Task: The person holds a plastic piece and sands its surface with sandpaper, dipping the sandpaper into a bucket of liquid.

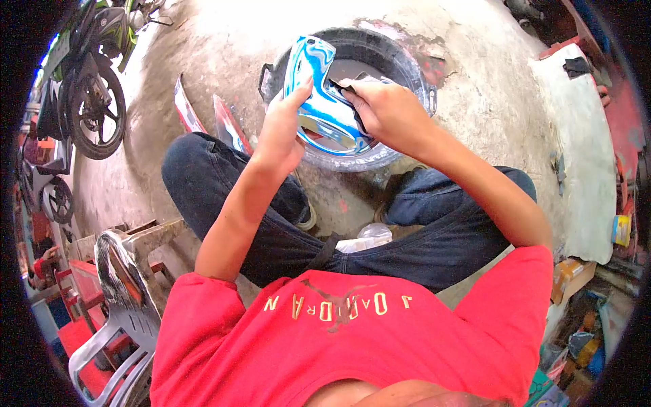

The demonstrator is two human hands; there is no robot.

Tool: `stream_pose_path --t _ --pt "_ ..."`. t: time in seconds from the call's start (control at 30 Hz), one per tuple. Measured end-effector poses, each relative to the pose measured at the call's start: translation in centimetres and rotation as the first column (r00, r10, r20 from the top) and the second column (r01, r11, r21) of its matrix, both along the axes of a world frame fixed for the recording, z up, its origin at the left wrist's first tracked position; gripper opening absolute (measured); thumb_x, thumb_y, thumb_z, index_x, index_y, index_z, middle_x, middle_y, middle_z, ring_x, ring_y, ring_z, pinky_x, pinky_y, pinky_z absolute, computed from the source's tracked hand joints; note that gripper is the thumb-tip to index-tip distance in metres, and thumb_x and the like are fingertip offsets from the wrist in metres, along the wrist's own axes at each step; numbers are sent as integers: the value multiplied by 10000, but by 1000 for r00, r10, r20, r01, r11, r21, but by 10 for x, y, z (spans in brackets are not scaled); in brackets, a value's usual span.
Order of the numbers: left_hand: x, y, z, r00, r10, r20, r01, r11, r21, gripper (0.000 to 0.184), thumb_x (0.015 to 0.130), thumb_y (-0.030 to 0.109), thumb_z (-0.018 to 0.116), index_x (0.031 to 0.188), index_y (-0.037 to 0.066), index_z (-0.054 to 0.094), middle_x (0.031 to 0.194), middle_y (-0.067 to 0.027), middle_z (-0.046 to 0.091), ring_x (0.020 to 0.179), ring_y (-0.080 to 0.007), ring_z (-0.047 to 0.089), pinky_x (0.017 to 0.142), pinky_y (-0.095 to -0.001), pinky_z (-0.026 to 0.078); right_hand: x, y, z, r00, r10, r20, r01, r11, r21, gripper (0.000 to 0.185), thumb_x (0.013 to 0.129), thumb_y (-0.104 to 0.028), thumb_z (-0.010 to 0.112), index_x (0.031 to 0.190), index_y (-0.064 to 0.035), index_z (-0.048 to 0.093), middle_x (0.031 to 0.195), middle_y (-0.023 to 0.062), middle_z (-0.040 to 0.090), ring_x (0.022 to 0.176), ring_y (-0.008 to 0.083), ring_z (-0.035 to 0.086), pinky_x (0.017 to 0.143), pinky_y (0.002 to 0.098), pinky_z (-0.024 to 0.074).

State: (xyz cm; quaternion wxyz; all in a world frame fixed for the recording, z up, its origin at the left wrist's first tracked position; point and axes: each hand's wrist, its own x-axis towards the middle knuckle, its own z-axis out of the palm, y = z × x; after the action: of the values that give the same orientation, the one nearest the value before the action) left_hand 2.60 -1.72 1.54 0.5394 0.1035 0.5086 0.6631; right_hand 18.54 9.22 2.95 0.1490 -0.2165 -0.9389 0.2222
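A glossy blue-and-white curved panel, which looks like a motorcycle fairing piece, is held over a black tub. My left hand grips the panel along its left edge, thumb on its face. Pinched in my right hand is a thin black sheet that looks like sandpaper, pressed against the panel's right side. Greyish liquid shows in the tub behind the panel. My right fingertips are partly hidden by the sheet and hand.
Two red-and-white panel pieces lie on the concrete floor left of the tub. A motorcycle stands at the far left, and a grey plastic chair is at lower left. A long white panel lies at right.
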Motion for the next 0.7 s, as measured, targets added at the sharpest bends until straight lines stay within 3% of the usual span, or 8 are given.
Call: stream_pose_path --t 0.17,0.3,0.37,0.4,0.43,0.57,0.67,0.7 --pt "-2 -1 -8 997 59 -41 -55 993 106 295 968 286 630 1205 112 609 1040 -8 668 883 -133 667 671 -341 556 -7 -23 3 969 16 -246 -21 1000 -18 290 962 -188 569 1204 -49 647 1025 230 690 934 401 668 787 454 544" --pt "12 3 -7 986 147 -83 -134 979 151 274 991 280 610 1206 112 602 1018 1 665 824 -111 655 619 -299 542 -14 -9 1 995 -50 -83 47 998 -43 311 965 -160 575 1249 -41 621 1098 234 678 970 398 664 812 452 545" --pt "13 6 -14 971 212 -114 -188 963 193 261 996 273 603 1202 113 600 1005 8 661 795 -102 650 596 -286 536 -15 -22 -1 971 -5 -239 8 1000 11 309 975 -154 561 1250 -24 613 1109 237 672 956 405 665 800 461 546" --pt "7 1 -11 982 138 -128 -117 981 156 345 1017 267 560 1297 65 554 1134 -57 657 1006 -176 652 810 -371 546 -16 -25 -7 938 50 -342 -30 998 64 310 978 -159 556 1250 -23 612 1098 240 673 942 410 665 788 465 547" --pt "8 -1 -7 980 148 -136 -128 981 143 345 1016 267 563 1295 65 555 1135 -59 657 1005 -175 652 806 -370 547 -17 -27 -9 893 103 -438 -57 992 117 310 981 -165 551 1249 -21 611 1087 243 673 928 416 666 776 469 549" --pt "19 2 -5 979 165 -116 -146 977 157 322 1010 256 576 1266 62 572 1110 -42 652 957 -147 643 771 -328 539 -15 -9 3 992 6 -124 -6 1000 0 303 975 -145 554 1244 -18 607 1051 239 678 946 413 664 777 469 537" --pt "16 2 -3 978 191 -84 -170 963 208 282 1007 215 592 1230 41 590 1093 -31 637 957 -101 602 799 -287 507 -16 -23 -4 896 92 -433 -50 993 108 263 945 -201 560 1097 9 604 919 243 668 882 403 672 757 482 540" --pt "16 1 -3 978 188 -94 -165 964 209 281 1009 215 590 1231 43 591 1101 -33 639 962 -100 601 795 -287 508 -17 -19 -3 937 67 -342 -44 996 75 274 944 -203 561 1108 13 602 938 249 669 894 405 671 765 479 541"
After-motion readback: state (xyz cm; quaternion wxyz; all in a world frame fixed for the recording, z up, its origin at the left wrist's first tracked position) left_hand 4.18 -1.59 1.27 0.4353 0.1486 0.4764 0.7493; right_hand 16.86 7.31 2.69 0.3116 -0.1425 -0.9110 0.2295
